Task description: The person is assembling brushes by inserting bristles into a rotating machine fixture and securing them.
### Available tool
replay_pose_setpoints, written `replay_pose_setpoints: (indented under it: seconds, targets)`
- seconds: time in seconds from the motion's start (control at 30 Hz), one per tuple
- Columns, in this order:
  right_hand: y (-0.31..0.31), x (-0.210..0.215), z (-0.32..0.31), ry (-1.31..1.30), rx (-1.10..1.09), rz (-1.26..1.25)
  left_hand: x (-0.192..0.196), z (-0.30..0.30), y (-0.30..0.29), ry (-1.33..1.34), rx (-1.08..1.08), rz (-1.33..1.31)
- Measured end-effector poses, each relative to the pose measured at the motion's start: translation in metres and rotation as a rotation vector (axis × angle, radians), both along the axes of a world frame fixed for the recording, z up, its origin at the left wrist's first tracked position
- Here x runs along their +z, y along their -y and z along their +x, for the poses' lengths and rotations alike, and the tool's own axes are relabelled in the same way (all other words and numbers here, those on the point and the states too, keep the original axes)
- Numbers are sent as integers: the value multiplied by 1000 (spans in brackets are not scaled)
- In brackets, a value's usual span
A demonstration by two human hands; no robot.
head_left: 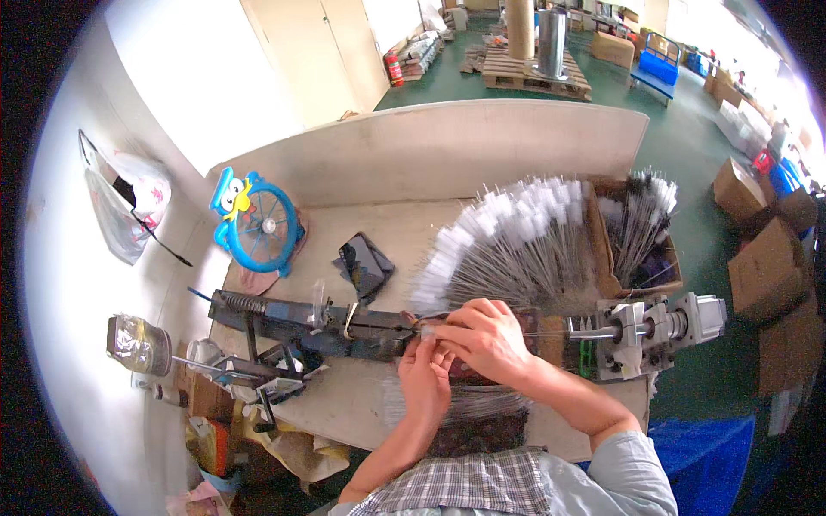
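Note:
My left hand (pixel 423 378) and my right hand (pixel 489 342) meet over the middle of a long dark metal bench machine (pixel 284 318). Fingertips of both hands are pinched together around a small pale piece, too small and covered to name. A thin metal rod (pixel 551 333) runs from beside my right hand toward a shaft and motor unit (pixel 637 331) at the right end. Just beyond my hands lies a large fan of wire-stemmed brushes with white bristles (pixel 508 232). More thin wires (pixel 490 402) lie between my forearms and my lap.
A cardboard box (pixel 605 249) of dark-tipped brushes stands at the back right. A blue cartoon fan (pixel 262 225) and a dark phone (pixel 366 262) are on the table's left half. A metal bracket with a handle (pixel 258 374) juts out at the near left. A low panel (pixel 447 146) closes the far edge.

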State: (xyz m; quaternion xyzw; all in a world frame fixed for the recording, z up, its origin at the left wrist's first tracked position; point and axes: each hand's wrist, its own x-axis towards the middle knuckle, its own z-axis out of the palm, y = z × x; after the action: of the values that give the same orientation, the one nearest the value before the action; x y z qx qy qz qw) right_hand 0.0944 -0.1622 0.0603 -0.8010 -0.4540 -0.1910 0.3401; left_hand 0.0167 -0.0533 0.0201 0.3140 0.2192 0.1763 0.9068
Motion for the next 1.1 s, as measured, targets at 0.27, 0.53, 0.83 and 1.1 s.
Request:
replay_pose_setpoints:
  seconds: [0.27,0.53,0.83,1.1]
  targets:
    - [0,5,-4,-54,-23,-6,6,2,3,-23,26,-10]
    - [-5,3,-4,-56,-19,-42,-2,3,1,-40,20,-181]
    - [-19,1,-14,-15,-105,-15,-23,-5,-12,291,-126,-204]
    - [-5,-1,-14,25,-118,-74,-3,0,1,-6,42,-95]
